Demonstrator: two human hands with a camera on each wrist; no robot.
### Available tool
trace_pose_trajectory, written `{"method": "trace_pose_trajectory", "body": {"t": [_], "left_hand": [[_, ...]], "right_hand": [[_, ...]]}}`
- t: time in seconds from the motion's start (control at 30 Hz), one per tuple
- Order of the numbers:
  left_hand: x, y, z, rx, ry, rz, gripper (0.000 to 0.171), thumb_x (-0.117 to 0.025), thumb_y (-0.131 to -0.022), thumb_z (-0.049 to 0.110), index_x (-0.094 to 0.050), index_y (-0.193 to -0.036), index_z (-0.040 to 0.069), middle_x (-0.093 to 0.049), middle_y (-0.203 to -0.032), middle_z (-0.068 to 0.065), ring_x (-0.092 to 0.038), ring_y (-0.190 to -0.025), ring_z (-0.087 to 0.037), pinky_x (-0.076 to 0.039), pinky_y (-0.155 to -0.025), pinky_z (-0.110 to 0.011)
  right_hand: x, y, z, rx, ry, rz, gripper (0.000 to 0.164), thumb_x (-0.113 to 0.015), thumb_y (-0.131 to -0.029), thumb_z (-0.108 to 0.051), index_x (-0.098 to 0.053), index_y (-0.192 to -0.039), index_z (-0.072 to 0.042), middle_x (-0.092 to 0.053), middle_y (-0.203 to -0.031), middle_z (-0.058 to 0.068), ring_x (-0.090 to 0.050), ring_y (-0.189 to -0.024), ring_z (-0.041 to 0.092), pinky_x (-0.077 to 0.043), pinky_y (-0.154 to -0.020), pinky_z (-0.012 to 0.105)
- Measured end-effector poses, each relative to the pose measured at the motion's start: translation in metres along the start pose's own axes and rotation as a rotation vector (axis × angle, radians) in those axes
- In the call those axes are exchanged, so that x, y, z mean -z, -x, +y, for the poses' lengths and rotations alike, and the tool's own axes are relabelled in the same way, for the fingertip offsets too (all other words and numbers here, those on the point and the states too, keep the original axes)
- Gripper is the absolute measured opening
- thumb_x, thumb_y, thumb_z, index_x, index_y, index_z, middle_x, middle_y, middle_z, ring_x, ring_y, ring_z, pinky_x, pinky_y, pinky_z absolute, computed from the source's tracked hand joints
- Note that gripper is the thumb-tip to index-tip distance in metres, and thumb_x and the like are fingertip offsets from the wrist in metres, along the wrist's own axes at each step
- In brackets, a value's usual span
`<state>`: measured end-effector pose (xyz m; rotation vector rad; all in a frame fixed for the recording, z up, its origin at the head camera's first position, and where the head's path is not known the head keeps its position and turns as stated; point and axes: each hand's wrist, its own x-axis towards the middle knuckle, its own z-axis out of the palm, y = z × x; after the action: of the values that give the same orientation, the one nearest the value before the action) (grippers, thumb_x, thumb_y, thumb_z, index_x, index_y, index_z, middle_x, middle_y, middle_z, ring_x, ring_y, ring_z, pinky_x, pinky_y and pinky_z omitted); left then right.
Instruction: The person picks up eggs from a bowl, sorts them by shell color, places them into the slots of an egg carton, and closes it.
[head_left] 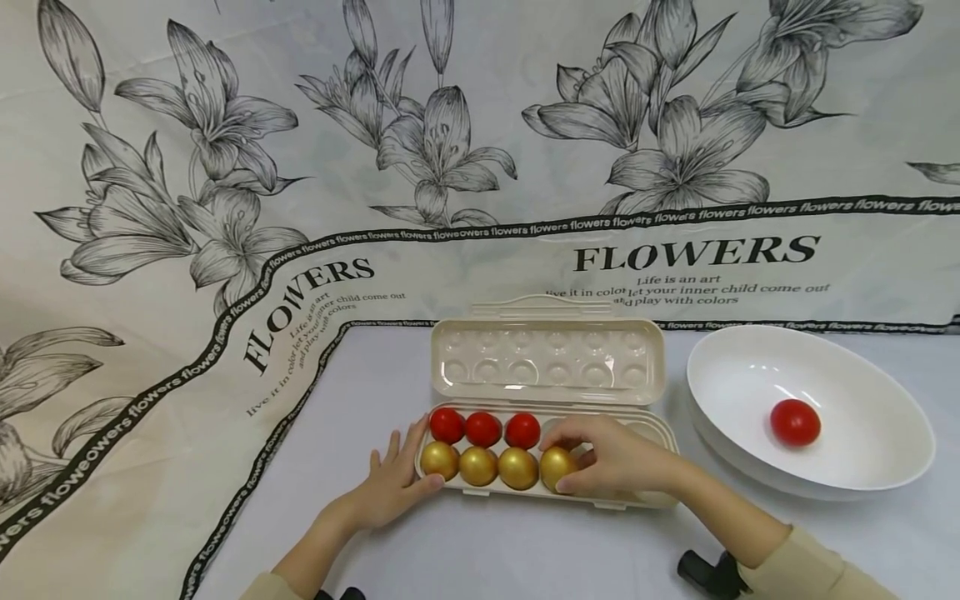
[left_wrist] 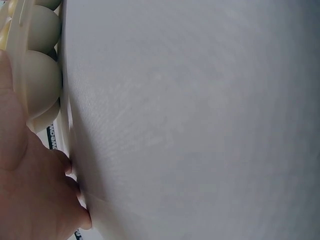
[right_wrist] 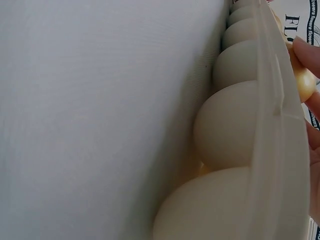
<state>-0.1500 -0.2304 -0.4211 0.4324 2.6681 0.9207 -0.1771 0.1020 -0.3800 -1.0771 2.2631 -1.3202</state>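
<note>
An egg carton (head_left: 480, 492) of cream plastic lies with its lid (head_left: 547, 392) raised behind it. Three red eggs (head_left: 483, 429) sit in the left of its back row, and several gold eggs (head_left: 478, 466) line the front row. My right hand (head_left: 618, 454) pinches the rightmost gold egg (head_left: 556, 468) between thumb and fingers, low at its cup in the front row. At the carton's left end rests my left hand (head_left: 390, 483), fingers spread and fairly straight, thumb along the front corner. The right wrist view shows the rounded cup undersides (right_wrist: 230, 125) and the gripped egg (right_wrist: 305, 82) past the rim.
To the right of the carton stands a large white oval bowl (head_left: 862, 450) with one red egg (head_left: 795, 422) inside. A white cloth (head_left: 525, 558) covers the table. Behind rises a flower-printed cloth (head_left: 450, 275) with black lettering.
</note>
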Motion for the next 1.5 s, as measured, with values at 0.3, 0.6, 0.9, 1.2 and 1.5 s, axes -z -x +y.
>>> {"method": "trace_pose_trajectory", "body": {"t": [0.3, 0.6, 0.9, 1.2, 1.5], "left_hand": [[-0.001, 0.000, -0.002, 0.000, -0.005, 0.004, 0.086, -0.049, -0.090, 0.054, 0.002, -0.151, 0.021, -0.007, -0.154, -0.017, 0.009, -0.137, -0.045, 0.008, -0.099, -0.069], [0.000, 0.000, -0.001, 0.003, -0.010, -0.003, 0.086, -0.048, -0.091, 0.054, 0.004, -0.151, 0.022, -0.006, -0.155, -0.016, 0.010, -0.137, -0.044, 0.009, -0.099, -0.068], [0.000, 0.000, 0.000, -0.001, -0.006, 0.002, 0.085, -0.050, -0.091, 0.053, 0.002, -0.151, 0.021, -0.007, -0.154, -0.018, 0.010, -0.137, -0.045, 0.009, -0.098, -0.069], [-0.002, 0.002, -0.001, -0.009, 0.008, -0.003, 0.085, -0.050, -0.092, 0.051, 0.001, -0.151, 0.018, -0.007, -0.154, -0.020, 0.010, -0.136, -0.047, 0.009, -0.097, -0.070], [0.000, 0.000, -0.001, -0.014, -0.001, 0.003, 0.084, -0.049, -0.092, 0.051, 0.002, -0.151, 0.020, -0.007, -0.154, -0.020, 0.009, -0.136, -0.047, 0.009, -0.097, -0.070]], "right_hand": [[-0.002, -0.003, 0.002, 0.017, 0.003, -0.020, 0.031, -0.074, -0.076, -0.006, -0.062, -0.104, -0.010, -0.061, -0.104, 0.002, -0.058, -0.091, 0.014, -0.052, -0.077, 0.028], [-0.001, -0.004, 0.003, 0.076, 0.171, 0.009, 0.031, -0.077, -0.075, -0.012, -0.064, -0.103, -0.015, -0.061, -0.100, -0.007, -0.053, -0.082, 0.008, -0.048, -0.069, 0.024], [0.000, -0.004, 0.003, 0.089, 0.181, -0.003, 0.028, -0.077, -0.076, -0.016, -0.067, -0.103, -0.013, -0.063, -0.099, -0.007, -0.052, -0.081, 0.007, -0.048, -0.069, 0.025], [0.004, 0.001, -0.001, 0.049, 0.132, -0.027, 0.027, -0.073, -0.081, -0.018, -0.068, -0.107, -0.010, -0.065, -0.103, -0.002, -0.059, -0.091, 0.010, -0.051, -0.078, 0.028], [0.023, 0.007, -0.009, 0.027, 0.104, 0.016, 0.028, -0.071, -0.083, -0.019, -0.066, -0.107, -0.005, -0.065, -0.106, 0.008, -0.062, -0.096, 0.026, -0.051, -0.082, 0.033]]}}
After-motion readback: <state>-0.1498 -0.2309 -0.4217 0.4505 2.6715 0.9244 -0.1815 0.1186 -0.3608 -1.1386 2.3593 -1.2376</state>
